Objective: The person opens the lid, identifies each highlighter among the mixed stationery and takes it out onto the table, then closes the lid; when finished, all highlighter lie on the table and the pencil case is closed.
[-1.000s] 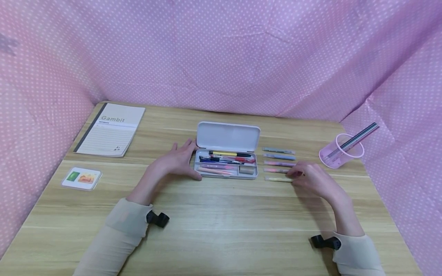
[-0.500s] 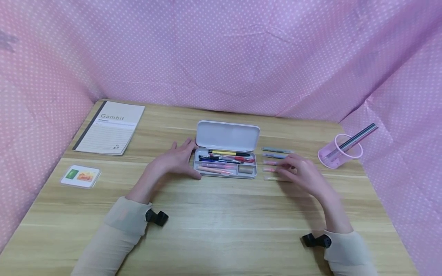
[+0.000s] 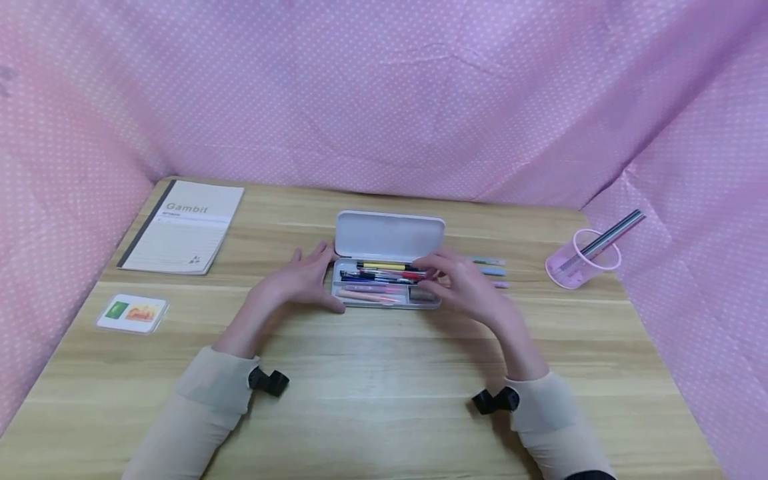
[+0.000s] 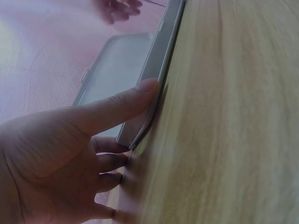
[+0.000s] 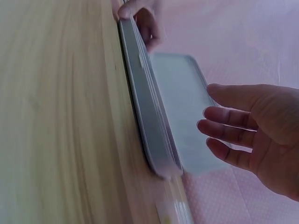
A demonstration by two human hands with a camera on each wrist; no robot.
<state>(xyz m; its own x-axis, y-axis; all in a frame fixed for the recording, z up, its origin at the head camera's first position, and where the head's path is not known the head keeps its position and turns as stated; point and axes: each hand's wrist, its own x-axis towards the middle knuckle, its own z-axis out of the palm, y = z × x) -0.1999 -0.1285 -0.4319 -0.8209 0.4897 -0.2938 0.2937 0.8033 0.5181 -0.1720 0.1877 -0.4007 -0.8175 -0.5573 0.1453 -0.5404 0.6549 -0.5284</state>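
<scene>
A white pencil case (image 3: 390, 239) lies with its lid raised. Inside it are several pens (image 3: 393, 267) and a small grey-brown block (image 3: 423, 293). My left hand (image 3: 297, 283) holds the case's left end; the thumb (image 4: 124, 102) lies along the front wall and the other fingers are at the end. Over the case's right part hovers my right hand (image 3: 468, 283). Its fingers (image 5: 229, 133) are loosely bent, apart from the thumb, and nothing shows between them. Just right of the case lie slim pens (image 3: 492, 271), partly hidden by that hand.
A pink mesh pen cup (image 3: 564, 268) with several dark sticks stands tilted-looking at the right. At the left are a notebook (image 3: 183, 230) and a small clear-edged card (image 3: 132, 313). Pink dotted cloth (image 3: 384, 100) surrounds the wooden table (image 3: 372, 400).
My right hand has moved left, from the row of pens to above the case's right part. The left hand stays at the case. The head view has shifted slightly.
</scene>
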